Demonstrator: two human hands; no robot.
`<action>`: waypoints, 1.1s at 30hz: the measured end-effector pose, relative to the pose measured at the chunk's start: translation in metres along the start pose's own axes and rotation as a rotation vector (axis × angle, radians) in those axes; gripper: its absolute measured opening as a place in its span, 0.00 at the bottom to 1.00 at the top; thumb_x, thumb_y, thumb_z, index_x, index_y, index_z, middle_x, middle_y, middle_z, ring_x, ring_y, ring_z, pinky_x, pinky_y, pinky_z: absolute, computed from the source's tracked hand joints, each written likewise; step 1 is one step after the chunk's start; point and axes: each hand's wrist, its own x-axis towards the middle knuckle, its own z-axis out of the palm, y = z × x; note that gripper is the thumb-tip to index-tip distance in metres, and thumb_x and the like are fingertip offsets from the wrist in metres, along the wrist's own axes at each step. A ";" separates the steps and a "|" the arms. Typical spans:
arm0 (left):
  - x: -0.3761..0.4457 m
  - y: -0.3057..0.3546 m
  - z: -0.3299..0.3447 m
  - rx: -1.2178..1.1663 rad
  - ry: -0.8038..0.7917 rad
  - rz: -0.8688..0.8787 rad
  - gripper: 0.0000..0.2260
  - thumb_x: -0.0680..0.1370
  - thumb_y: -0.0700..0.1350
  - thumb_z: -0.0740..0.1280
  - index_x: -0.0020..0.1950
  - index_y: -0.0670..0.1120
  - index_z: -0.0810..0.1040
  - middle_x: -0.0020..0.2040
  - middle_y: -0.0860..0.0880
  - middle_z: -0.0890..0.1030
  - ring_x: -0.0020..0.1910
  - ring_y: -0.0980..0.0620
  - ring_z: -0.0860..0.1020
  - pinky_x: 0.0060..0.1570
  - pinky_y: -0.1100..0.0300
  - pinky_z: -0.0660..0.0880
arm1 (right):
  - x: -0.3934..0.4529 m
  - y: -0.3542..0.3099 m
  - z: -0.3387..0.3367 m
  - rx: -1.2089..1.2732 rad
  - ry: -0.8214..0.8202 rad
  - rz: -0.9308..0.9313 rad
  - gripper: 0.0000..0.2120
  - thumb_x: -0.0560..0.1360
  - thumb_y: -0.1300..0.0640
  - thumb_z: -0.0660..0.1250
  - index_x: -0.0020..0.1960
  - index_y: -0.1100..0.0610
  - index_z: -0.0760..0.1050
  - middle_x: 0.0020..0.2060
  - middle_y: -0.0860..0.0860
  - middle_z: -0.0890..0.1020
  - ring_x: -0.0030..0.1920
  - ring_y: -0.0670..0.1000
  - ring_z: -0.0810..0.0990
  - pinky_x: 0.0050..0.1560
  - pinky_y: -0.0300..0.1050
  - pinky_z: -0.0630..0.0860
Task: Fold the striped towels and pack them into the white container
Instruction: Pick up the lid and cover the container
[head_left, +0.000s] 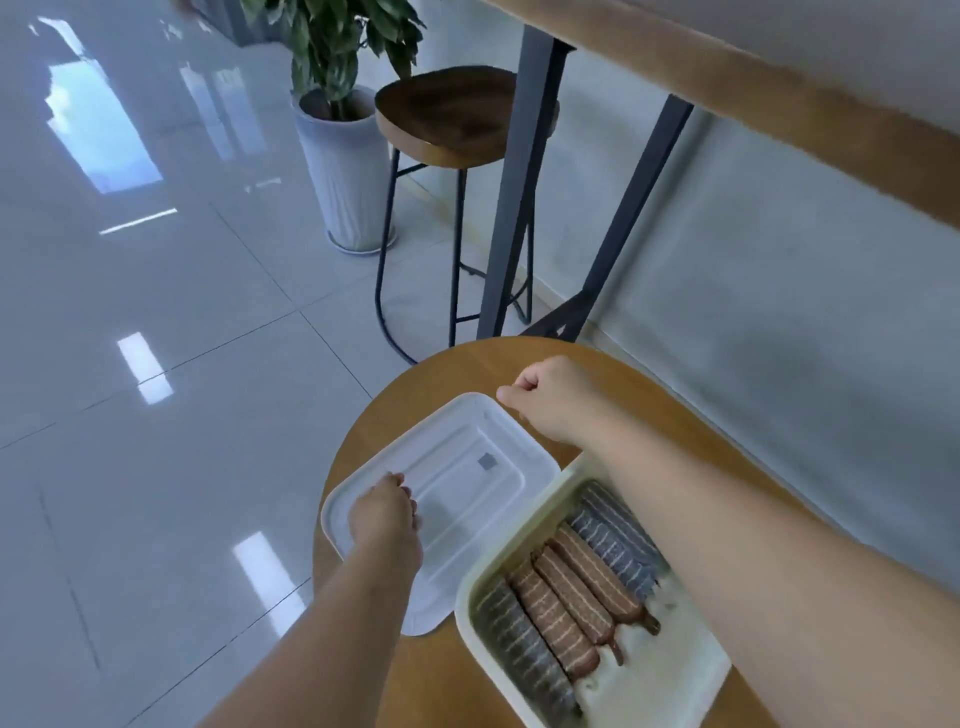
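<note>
Rolled striped towels (566, 587) lay soft and snug in the white container (470, 597) while the left hand (384, 512) and right hand (545, 397) pinched opposite corners of the light, flexible lid (457, 467) lying alongside on the round table (431, 670).

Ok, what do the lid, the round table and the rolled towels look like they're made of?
Lid: seems to be translucent white plastic, smooth, with moulded ridges.
Round table: looks like wood or wood veneer, warm brown with a satin sheen.
Rolled towels: soft woven cloth, striped grey and brown; fibre cannot be told.
</note>
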 end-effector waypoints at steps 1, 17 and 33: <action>0.006 -0.002 -0.004 0.019 0.021 0.003 0.14 0.79 0.44 0.59 0.61 0.40 0.76 0.33 0.48 0.70 0.29 0.52 0.66 0.30 0.61 0.64 | 0.014 0.000 0.006 -0.036 -0.033 0.018 0.17 0.76 0.49 0.63 0.41 0.65 0.75 0.46 0.61 0.83 0.36 0.57 0.78 0.37 0.47 0.76; 0.072 -0.011 -0.047 0.068 0.296 -0.209 0.23 0.71 0.55 0.56 0.61 0.46 0.75 0.56 0.43 0.79 0.55 0.37 0.76 0.59 0.41 0.72 | 0.110 0.023 0.077 -0.257 -0.267 0.406 0.23 0.81 0.43 0.48 0.55 0.59 0.73 0.36 0.54 0.73 0.33 0.51 0.70 0.35 0.45 0.68; -0.071 0.037 -0.044 -0.413 -0.051 0.056 0.08 0.78 0.32 0.60 0.55 0.34 0.75 0.36 0.47 0.69 0.31 0.60 0.72 0.30 0.72 0.66 | 0.014 0.031 -0.073 0.912 0.029 0.257 0.04 0.75 0.60 0.68 0.43 0.61 0.76 0.45 0.57 0.77 0.47 0.52 0.80 0.40 0.41 0.83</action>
